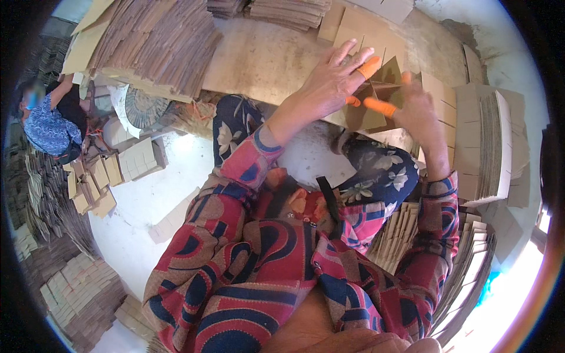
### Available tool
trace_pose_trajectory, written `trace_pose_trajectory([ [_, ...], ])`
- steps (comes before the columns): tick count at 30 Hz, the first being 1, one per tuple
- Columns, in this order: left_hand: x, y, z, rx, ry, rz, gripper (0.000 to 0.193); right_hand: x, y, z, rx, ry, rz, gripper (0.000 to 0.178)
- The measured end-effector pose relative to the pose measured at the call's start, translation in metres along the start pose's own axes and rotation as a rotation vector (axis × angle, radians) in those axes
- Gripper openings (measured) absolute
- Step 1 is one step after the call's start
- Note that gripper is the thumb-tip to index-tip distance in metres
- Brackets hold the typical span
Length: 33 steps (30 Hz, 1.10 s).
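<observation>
A wide work table [265, 59] is seen ahead, with stacks of flat cardboard [159, 41] piled on its left part and further stacks of cardboard blanks [488, 147] stood on edge at the right. Another person [50, 126] is seated far left among more piles. At the table's near edge a small folded cardboard piece [379, 94] is gripped between both hands: the left hand [332, 82] is laid over it, the right hand [421, 112] closed on its right side. Orange finger covers [379, 107] are worn.
</observation>
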State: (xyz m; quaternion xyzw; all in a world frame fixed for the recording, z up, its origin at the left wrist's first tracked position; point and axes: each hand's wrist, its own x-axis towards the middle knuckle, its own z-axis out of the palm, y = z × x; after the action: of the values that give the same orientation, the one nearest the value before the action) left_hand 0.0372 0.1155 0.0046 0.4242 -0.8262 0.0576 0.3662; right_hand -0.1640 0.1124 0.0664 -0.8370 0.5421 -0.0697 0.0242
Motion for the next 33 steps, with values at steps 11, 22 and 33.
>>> trace_pose_trajectory([
  [11, 0.005, -0.011, -0.008, -0.160, -0.172, -0.023, 0.046, -0.011, 0.017, 0.012, 0.235, 0.029, -0.086, 0.032],
  [22, -0.007, -0.005, -0.027, -0.156, -0.466, -0.060, 0.026, -0.014, 0.011, 0.027, 0.243, -0.109, 0.001, 0.045],
  [33, -0.008, -0.004, -0.020, -0.242, -0.614, 0.015, 0.031, -0.027, 0.004, 0.020, 0.367, -0.100, -0.264, 0.033],
])
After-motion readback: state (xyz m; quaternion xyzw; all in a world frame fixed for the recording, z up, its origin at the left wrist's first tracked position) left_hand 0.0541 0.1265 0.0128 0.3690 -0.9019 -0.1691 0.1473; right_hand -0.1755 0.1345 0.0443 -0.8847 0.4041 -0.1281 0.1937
